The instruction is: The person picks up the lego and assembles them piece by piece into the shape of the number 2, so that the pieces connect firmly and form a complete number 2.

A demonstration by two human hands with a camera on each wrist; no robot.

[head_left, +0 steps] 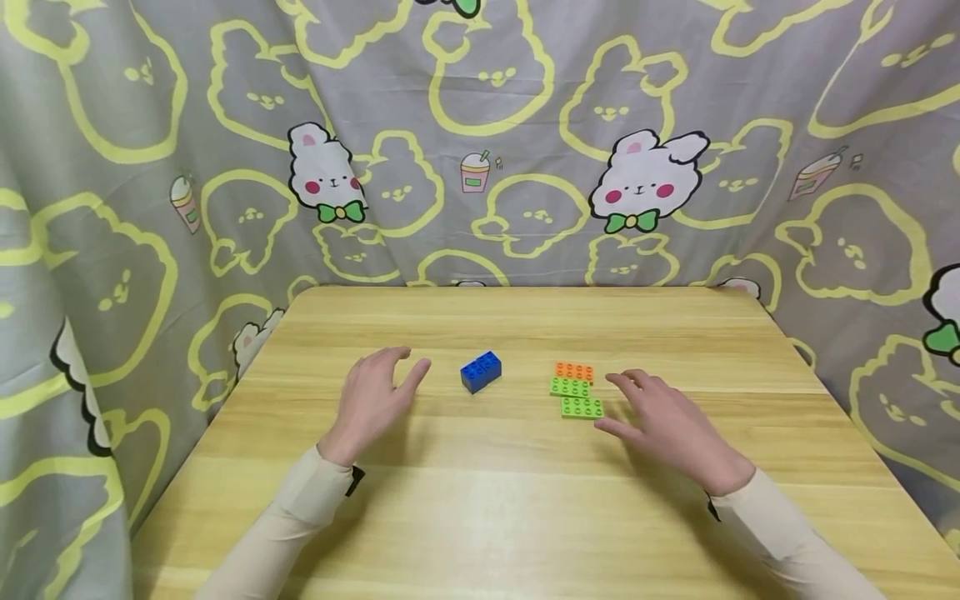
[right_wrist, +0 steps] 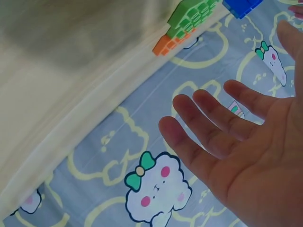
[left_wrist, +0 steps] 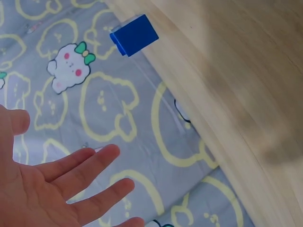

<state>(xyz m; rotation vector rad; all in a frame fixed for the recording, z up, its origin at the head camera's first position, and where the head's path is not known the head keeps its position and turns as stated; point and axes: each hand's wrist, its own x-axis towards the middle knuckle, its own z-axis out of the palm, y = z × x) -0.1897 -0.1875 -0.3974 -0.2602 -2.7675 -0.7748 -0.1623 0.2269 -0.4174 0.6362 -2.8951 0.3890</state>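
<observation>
Left of the blue toy building bricks (head_left: 481, 372), my left hand (head_left: 375, 402) hovers with its thumb and fingers spread, holding nothing. The blue bricks stand together with a seam across their studded top; in the left wrist view the same blue bricks (left_wrist: 136, 36) appear beyond the fingers. My right hand (head_left: 670, 427) is held above the table just right of three flat bricks, its fingers relaxed and its palm bare. Those are an orange brick (head_left: 574, 371) at the back, a green brick (head_left: 570, 387) in the middle and another green brick (head_left: 582, 407) nearest me.
The bricks lie on a light wooden table (head_left: 480, 500). A grey curtain (head_left: 525, 100) with yellow outlines and white cartoon animals hangs behind the table and along both sides.
</observation>
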